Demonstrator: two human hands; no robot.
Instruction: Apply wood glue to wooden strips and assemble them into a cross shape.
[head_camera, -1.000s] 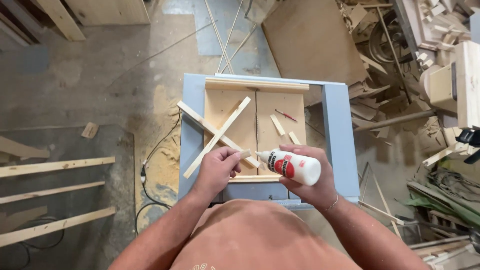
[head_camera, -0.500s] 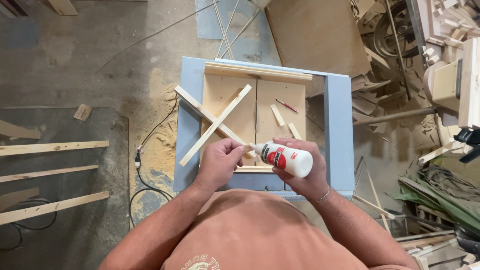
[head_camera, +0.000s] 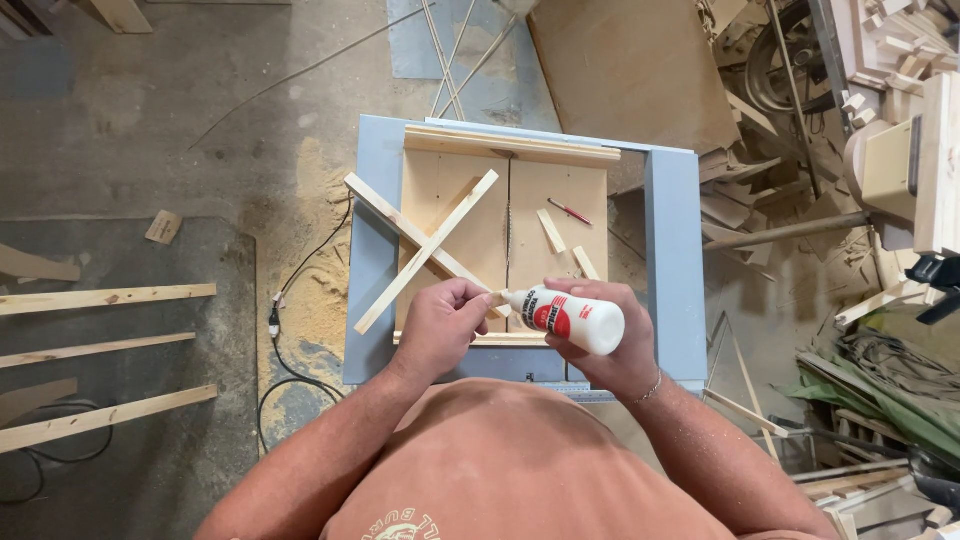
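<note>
over the blue desk (head_camera: 668, 260), right hand (head_camera: 610, 345) gripping a glue bottle (head_camera: 568, 318), left hand (head_camera: 440, 325) pinching a small wood piece (head_camera: 494, 299) at its nozzle, crossed sticks (head_camera: 425, 245) beside

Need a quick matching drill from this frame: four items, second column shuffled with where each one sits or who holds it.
1 glue bottle
2 small wood piece
3 crossed wood strips
4 red pencil

a left hand pinches it at the nozzle
b lying on the saw sled, left half
c right hand holds it
d lying on the sled, right half

Pairs: 1-c, 2-a, 3-b, 4-d
</note>
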